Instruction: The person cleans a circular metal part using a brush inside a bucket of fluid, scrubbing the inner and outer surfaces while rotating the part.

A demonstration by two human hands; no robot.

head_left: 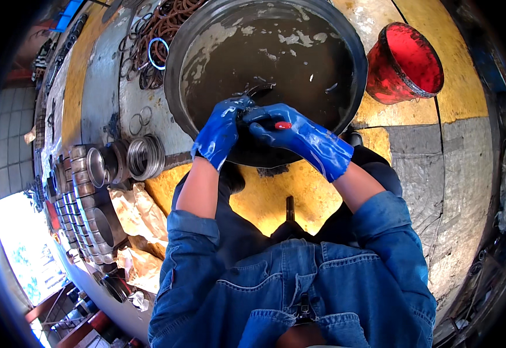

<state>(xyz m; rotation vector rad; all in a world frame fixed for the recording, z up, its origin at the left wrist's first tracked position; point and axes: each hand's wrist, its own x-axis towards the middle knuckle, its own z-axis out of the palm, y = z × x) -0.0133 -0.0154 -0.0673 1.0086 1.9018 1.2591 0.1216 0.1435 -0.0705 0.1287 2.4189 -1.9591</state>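
Both my hands wear blue rubber gloves and meet over the near side of a wide dark basin (pixel 174 64) of murky brown liquid. My left hand (pixel 221 129) is closed on a dark curved piece (pixel 261 90), which looks like part of a ring and juts out beyond the fingers. My right hand (pixel 290 132) is closed right beside it. From its grip shows the red end of a tool handle (pixel 283 125); the tool's working end is hidden between the gloves. Pale foam patches float on the liquid.
A red bucket (pixel 406 64) stands right of the basin. Rusty rings (pixel 174 23) lie in a heap at the back left, with a blue-white ring (pixel 158 53) among them. Thin metal rings (pixel 145 156), stacked metal cylinders (pixel 82 191) and brown paper (pixel 140 211) sit at the left.
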